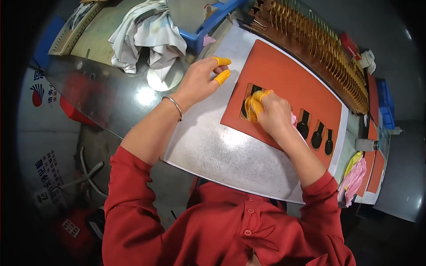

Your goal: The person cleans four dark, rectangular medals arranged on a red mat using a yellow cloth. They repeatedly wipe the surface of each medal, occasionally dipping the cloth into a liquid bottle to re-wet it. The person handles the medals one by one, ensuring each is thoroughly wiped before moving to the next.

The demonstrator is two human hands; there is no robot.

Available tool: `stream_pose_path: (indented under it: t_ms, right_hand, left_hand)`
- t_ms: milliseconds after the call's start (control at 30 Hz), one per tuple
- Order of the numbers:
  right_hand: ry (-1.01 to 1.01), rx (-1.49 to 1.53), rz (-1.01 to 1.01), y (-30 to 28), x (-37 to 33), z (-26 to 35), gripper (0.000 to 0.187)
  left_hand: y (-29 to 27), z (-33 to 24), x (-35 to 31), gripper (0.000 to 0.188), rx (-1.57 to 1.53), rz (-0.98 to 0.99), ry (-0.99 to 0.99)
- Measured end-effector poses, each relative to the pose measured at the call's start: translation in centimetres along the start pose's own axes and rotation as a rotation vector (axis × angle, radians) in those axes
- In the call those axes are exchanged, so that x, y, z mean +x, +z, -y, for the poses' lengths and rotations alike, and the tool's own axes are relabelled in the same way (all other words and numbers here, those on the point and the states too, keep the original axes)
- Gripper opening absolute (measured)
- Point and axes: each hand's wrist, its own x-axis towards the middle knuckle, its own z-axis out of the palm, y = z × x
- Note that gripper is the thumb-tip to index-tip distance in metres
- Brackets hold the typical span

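My left hand (198,82) hovers over the grey metal worktop, left of an orange-red mat (284,75). Yellow finger cots cover its thumb and forefinger, which are apart with nothing between them. On the mat, my right hand (274,113) has its yellow-capped fingertips closed together over a rectangular brown-edged plate (253,87) with a dark shape in it. What the fingers pinch is blurred and partly hidden. A bit of pink material (293,119) shows beside the palm. To the right lie several small plates with black spoon-like shapes, the nearest one (303,124) close to my right wrist.
A rack of many thin brass-coloured pieces (306,42) runs along the far right. A white cloth (148,35) hangs by a blue tray (195,37) and a round white disc (166,77). At right are a pink cloth (353,179) and a grey bottle (366,145).
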Motion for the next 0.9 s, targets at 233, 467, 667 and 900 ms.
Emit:
stream_pose_path:
  t_ms: [233, 467, 667, 900]
  right_hand:
    - [-0.018, -0.003, 0.07, 0.3, -0.2, -0.5, 0.013]
    - [-0.027, -0.015, 0.113, 0.3, -0.4, -0.4, 0.012]
    - [-0.034, 0.024, 0.074, 0.2, 1.2, -1.1, 0.013]
    - [0.016, 0.051, 0.081, -0.1, 1.4, -0.8, 0.009]
  left_hand:
    - [-0.2, 0.5, 0.1, 0.021, 0.044, -0.092, 0.024]
    - [-0.2, 0.7, -0.3, 0.021, 0.064, -0.121, -0.017]
    - [-0.2, 0.8, 0.0, 0.022, 0.103, -0.108, -0.032]
    - [-0.2, 0.9, 0.0, 0.021, 0.069, -0.081, -0.049]
